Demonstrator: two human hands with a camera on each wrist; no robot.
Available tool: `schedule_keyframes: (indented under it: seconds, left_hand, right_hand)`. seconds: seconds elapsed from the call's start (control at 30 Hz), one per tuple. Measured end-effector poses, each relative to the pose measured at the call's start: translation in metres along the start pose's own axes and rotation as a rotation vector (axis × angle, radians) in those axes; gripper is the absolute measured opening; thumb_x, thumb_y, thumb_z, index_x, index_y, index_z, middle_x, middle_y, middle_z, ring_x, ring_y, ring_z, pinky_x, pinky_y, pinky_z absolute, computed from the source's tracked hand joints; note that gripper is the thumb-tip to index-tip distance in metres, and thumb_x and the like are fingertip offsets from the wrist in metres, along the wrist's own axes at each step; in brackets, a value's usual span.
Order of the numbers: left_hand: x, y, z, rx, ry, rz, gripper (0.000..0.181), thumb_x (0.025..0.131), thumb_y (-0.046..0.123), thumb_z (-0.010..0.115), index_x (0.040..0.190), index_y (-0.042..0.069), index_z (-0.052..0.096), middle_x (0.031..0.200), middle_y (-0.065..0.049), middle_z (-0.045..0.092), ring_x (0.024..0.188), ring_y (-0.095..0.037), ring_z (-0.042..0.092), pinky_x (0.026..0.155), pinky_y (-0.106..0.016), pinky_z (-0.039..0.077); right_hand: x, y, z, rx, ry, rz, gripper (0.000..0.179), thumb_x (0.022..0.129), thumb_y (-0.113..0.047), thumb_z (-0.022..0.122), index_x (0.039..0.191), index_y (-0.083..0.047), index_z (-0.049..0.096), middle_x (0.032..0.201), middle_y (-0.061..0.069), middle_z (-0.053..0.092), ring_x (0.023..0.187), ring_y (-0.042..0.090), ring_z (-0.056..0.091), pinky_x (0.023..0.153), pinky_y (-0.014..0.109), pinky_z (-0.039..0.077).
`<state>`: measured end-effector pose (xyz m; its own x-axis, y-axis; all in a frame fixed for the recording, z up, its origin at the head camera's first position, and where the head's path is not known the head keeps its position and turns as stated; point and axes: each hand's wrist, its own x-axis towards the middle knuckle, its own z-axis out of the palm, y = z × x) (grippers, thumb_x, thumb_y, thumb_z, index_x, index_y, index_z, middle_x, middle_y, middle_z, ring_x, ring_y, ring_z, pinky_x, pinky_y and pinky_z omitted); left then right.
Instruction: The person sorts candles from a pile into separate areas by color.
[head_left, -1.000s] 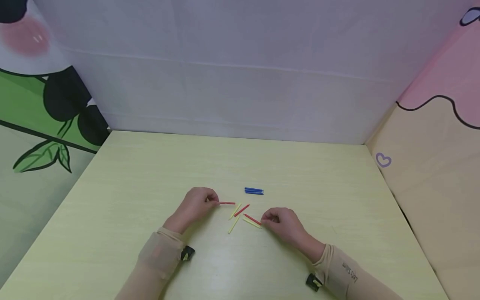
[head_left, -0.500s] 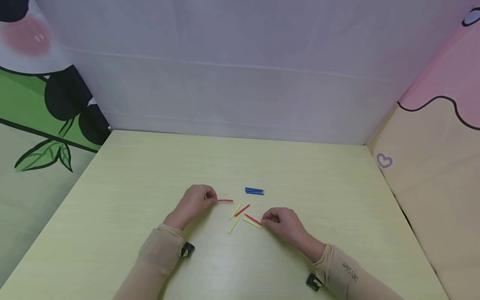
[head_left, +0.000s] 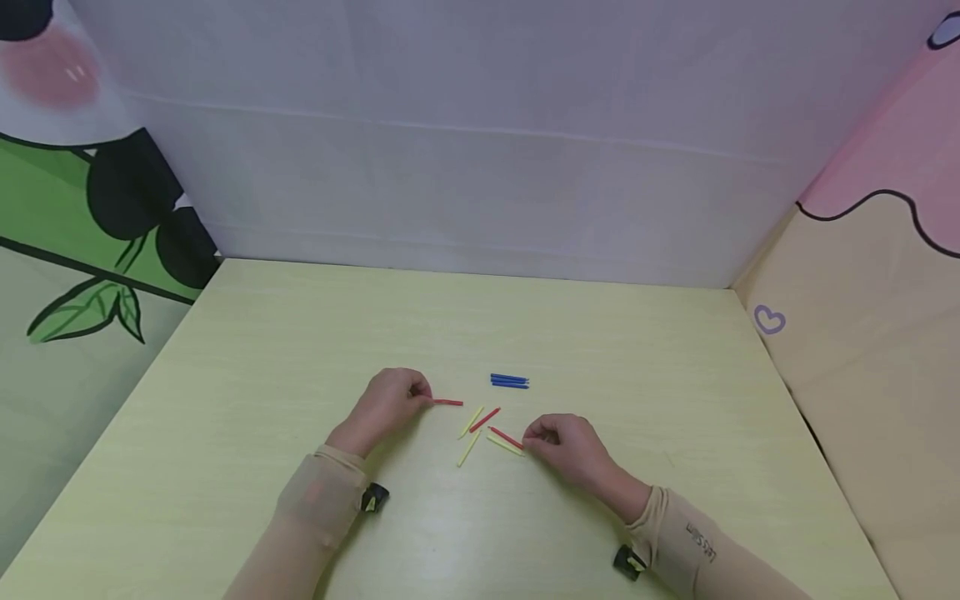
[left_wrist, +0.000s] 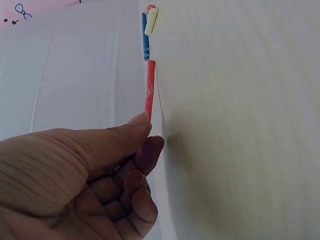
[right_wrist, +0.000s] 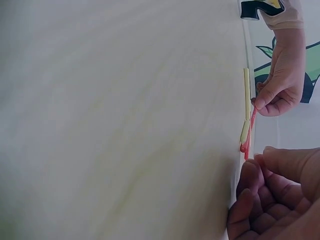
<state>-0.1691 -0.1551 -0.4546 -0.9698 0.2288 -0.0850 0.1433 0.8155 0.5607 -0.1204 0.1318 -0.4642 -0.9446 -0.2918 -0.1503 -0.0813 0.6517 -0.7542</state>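
My left hand (head_left: 390,404) pinches one end of a thin red stick (head_left: 448,402) between thumb and fingertips; its free end points right. In the left wrist view this stick (left_wrist: 149,87) is slim and waxy-looking, with a small dent. My right hand (head_left: 572,446) has thumb and index finger together at the near end of another red stick (head_left: 506,437). Alongside that one lies a yellow stick (head_left: 505,446). Between the hands, a third red stick (head_left: 485,419) lies slanted beside a yellow stick (head_left: 470,422), with another yellow stick (head_left: 468,448) nearer me.
Behind the loose sticks, several blue sticks (head_left: 509,381) lie side by side on the pale wooden table (head_left: 300,333). A pale cloth wall (head_left: 465,192) rises at the table's back edge. Printed panels flank both sides.
My left hand has drawn its red stick slightly left and back, away from the slanted yellow and red sticks. The right hand stays where it was.
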Motion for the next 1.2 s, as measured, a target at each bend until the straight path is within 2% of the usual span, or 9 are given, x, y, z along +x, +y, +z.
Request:
schedule_keyframes:
  seconds: [0.73, 1.0, 1.2]
  left_hand:
    - [0.000, -0.002, 0.002, 0.016, 0.006, 0.018, 0.007, 0.085, 0.008, 0.074, 0.081, 0.012, 0.069, 0.077, 0.004, 0.063, 0.075, -0.015, 0.055, 0.074, -0.034, 0.048]
    - [-0.002, 0.006, 0.003, 0.027, 0.000, 0.015, 0.005, 0.086, 0.007, 0.073, 0.083, 0.010, 0.070, 0.078, 0.001, 0.063, 0.074, -0.016, 0.054, 0.073, -0.034, 0.047]
    - [-0.005, 0.011, 0.007, -0.004, -0.016, -0.017, 0.005, 0.086, 0.010, 0.074, 0.083, 0.011, 0.070, 0.078, 0.003, 0.062, 0.074, -0.015, 0.053, 0.072, -0.032, 0.047]
  right_hand:
    - [0.003, -0.001, 0.002, -0.032, -0.003, -0.034, 0.007, 0.084, -0.016, 0.076, 0.084, -0.010, 0.072, 0.073, -0.008, 0.062, 0.068, 0.011, 0.053, 0.064, 0.025, 0.045]
    - [0.003, -0.004, 0.003, -0.065, -0.006, -0.053, 0.004, 0.084, -0.011, 0.075, 0.083, -0.012, 0.071, 0.072, -0.009, 0.061, 0.066, 0.010, 0.053, 0.063, 0.025, 0.045]
    - [0.004, -0.005, 0.004, -0.083, -0.002, -0.061, 0.005, 0.084, -0.012, 0.076, 0.082, -0.012, 0.071, 0.071, -0.009, 0.061, 0.065, 0.009, 0.053, 0.063, 0.025, 0.045]
